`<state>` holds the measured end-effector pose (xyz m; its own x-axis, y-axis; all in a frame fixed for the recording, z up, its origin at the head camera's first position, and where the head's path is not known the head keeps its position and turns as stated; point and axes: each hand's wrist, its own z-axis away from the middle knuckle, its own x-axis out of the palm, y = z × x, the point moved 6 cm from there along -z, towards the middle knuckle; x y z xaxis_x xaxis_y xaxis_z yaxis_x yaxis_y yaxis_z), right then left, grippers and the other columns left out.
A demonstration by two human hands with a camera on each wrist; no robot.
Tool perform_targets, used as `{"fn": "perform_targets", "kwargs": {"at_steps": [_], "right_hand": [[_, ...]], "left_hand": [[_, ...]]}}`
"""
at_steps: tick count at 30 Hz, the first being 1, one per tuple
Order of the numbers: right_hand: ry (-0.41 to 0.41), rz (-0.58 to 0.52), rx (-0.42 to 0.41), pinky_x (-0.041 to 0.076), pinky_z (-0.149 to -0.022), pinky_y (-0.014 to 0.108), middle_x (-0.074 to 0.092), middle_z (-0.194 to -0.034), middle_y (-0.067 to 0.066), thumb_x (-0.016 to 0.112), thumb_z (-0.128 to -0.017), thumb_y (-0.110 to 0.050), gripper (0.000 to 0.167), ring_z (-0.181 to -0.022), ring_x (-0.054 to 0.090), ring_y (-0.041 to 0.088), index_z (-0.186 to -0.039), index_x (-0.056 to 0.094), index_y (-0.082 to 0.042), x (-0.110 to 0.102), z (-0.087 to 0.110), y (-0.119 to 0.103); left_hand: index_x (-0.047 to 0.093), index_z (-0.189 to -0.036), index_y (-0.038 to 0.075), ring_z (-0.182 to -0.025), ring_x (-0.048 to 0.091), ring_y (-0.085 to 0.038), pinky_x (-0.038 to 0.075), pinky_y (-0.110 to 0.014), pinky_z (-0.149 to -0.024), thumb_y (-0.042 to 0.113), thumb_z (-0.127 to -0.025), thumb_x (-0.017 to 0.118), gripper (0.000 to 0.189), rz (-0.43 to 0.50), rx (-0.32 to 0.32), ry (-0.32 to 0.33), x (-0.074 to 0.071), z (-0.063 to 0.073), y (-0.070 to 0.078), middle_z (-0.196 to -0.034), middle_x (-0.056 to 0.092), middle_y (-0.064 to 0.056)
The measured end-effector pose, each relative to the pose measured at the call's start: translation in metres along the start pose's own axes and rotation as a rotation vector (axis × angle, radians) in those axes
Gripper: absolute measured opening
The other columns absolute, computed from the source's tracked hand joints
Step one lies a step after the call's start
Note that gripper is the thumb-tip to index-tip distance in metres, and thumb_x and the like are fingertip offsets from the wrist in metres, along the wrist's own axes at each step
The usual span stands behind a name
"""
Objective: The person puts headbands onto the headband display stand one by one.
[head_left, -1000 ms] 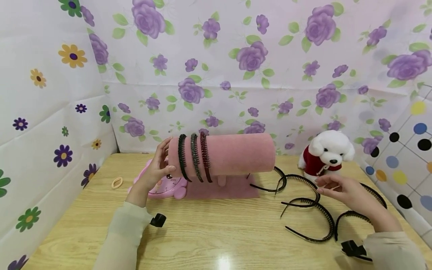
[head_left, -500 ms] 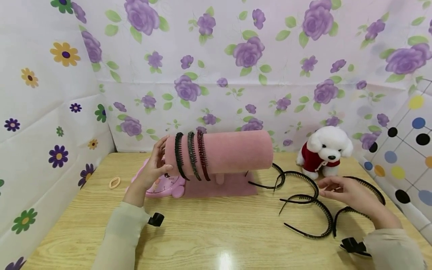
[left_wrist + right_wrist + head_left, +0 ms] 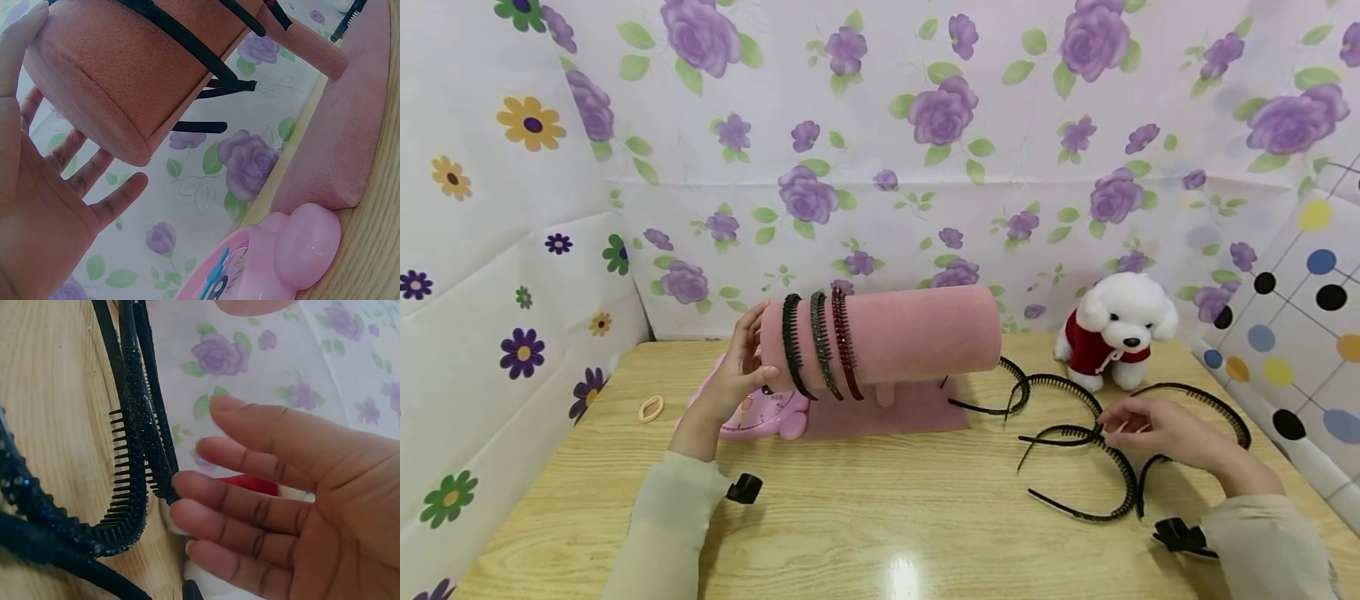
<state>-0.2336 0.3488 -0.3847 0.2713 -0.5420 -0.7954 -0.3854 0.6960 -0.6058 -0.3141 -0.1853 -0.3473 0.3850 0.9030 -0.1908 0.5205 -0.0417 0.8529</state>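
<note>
A pink plush headband stand (image 3: 925, 329) has a padded roll. A black headband (image 3: 789, 337), a grey glittery headband (image 3: 819, 337) and a red headband (image 3: 842, 329) circle its left part. My left hand (image 3: 726, 392) is at the roll's left end. In the left wrist view its thumb touches the roll (image 3: 125, 69), and the other fingers spread beside the end. My right hand (image 3: 1165, 433) hovers over loose black headbands (image 3: 1129, 475) on the table, fingers slightly bent. In the right wrist view nothing lies in its palm, and the fingertips are close to a beaded headband (image 3: 134, 494).
A white toy dog (image 3: 1127, 312) in a red top sits at the back right. A pink clock (image 3: 306, 244) lies by the stand's base, at its left. Farther left on the wooden table (image 3: 850, 517) is a beige ring (image 3: 642, 409). Flowered cloth (image 3: 880, 217) hangs behind.
My right hand has moved down and slightly left, closer to the overlapping loose headbands. The left hand stays at the roll's end. The head view has shifted a little.
</note>
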Motion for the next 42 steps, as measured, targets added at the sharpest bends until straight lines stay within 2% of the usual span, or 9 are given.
{"fn": "perform_targets", "kwargs": {"at_steps": [10, 17, 31, 42], "right_hand": [[-0.018, 0.064, -0.053, 0.048, -0.063, 0.022, 0.067, -0.091, 0.003, 0.069, -0.088, -0.015, 0.020, -0.079, 0.056, -0.006, -0.104, 0.064, -0.005, 0.006, -0.002, 0.002], [-0.028, 0.074, -0.053, 0.050, -0.065, 0.022, 0.067, -0.089, 0.002, 0.071, -0.086, -0.014, 0.018, -0.079, 0.057, -0.006, -0.099, 0.064, -0.006, 0.008, -0.003, 0.004], [-0.035, 0.165, 0.123, 0.046, -0.062, 0.022, 0.064, -0.085, -0.002, 0.076, -0.081, -0.024, 0.025, -0.073, 0.052, -0.006, -0.095, 0.064, -0.008, 0.014, -0.004, 0.017], [-0.025, 0.193, 0.163, 0.043, -0.059, 0.022, 0.062, -0.076, -0.006, 0.075, -0.081, -0.018, 0.015, -0.065, 0.048, -0.003, -0.088, 0.067, -0.008, 0.013, -0.007, 0.016]], "left_hand": [[0.010, -0.154, 0.023, -0.131, 0.034, -0.011, 0.038, -0.019, -0.099, 0.031, -0.090, 0.065, 0.085, -0.005, -0.002, 0.002, 0.000, 0.000, 0.002, -0.152, 0.027, 0.008], [0.010, -0.154, 0.024, -0.131, 0.034, -0.011, 0.038, -0.020, -0.099, 0.032, -0.090, 0.065, 0.085, -0.013, -0.018, 0.006, -0.001, 0.001, -0.001, -0.152, 0.027, 0.008], [0.011, -0.154, 0.025, -0.131, 0.034, -0.010, 0.039, -0.019, -0.098, 0.034, -0.090, 0.066, 0.085, -0.001, -0.017, 0.006, -0.001, 0.000, -0.002, -0.152, 0.027, 0.007], [0.009, -0.155, 0.024, -0.131, 0.034, -0.010, 0.039, -0.019, -0.099, 0.029, -0.092, 0.064, 0.083, 0.023, 0.004, -0.013, 0.000, 0.000, -0.001, -0.152, 0.027, 0.007]]}}
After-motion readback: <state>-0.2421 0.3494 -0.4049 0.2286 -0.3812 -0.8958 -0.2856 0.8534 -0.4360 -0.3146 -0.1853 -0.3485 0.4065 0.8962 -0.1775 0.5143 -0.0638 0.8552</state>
